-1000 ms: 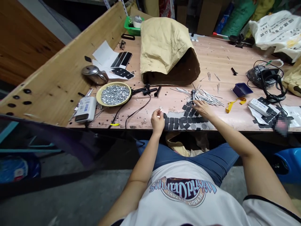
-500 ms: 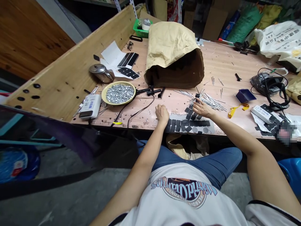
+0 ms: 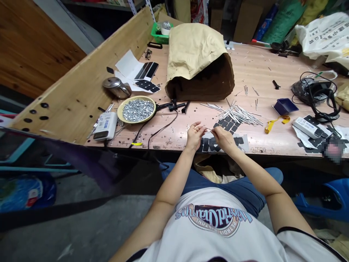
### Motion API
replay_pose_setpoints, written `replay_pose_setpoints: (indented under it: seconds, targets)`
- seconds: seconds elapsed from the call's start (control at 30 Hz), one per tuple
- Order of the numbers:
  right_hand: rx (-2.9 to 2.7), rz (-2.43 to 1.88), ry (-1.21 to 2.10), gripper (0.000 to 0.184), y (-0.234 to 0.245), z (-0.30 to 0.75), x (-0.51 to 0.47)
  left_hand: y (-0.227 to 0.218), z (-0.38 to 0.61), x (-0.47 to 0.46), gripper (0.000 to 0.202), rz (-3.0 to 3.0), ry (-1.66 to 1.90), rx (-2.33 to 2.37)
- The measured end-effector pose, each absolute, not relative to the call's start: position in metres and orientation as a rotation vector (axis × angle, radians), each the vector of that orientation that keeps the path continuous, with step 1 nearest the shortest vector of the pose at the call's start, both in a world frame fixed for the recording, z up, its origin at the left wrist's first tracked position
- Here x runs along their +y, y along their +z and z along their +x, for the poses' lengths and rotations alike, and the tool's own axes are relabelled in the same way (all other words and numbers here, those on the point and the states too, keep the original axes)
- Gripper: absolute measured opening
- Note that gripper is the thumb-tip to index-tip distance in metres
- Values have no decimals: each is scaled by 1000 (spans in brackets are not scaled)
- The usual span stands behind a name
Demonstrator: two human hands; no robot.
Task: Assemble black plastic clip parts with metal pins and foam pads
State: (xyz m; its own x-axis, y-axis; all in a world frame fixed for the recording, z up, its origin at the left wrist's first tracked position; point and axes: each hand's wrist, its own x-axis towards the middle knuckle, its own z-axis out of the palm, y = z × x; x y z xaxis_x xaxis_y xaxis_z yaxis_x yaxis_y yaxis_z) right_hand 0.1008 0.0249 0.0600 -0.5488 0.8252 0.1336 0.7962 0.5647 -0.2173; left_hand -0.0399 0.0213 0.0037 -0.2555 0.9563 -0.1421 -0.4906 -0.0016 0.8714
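My left hand [image 3: 194, 135] and my right hand [image 3: 223, 139] meet just above the table's front edge, both pinched on a thin metal pin [image 3: 208, 129] held between them. Under the hands lies a sheet with several black pads [image 3: 231, 128]. Beyond it a pile of metal pins [image 3: 240, 113] is spread on the wooden table [image 3: 261, 76]. A few tiny silvery bits [image 3: 187, 127] lie just left of my left hand.
A yellow dish of small silver parts [image 3: 136, 109] sits at the left, beside a white device [image 3: 103, 125] and a metal pot [image 3: 116, 87]. A brown paper sack [image 3: 199, 62] lies behind. A blue tray [image 3: 284, 106], a yellow strap [image 3: 274, 123] and black cables [image 3: 316, 95] are at the right.
My right hand has come back from the pin pile toward me with a pin. My left hand has risen off the table edge and met it.
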Motion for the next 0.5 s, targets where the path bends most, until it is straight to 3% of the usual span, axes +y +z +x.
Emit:
replay_pose_setpoints:
  seconds: [0.5]
  targets:
    - [-2730,-1568,185,26,88,99,6,13,-33,4,49,952,1611,1112]
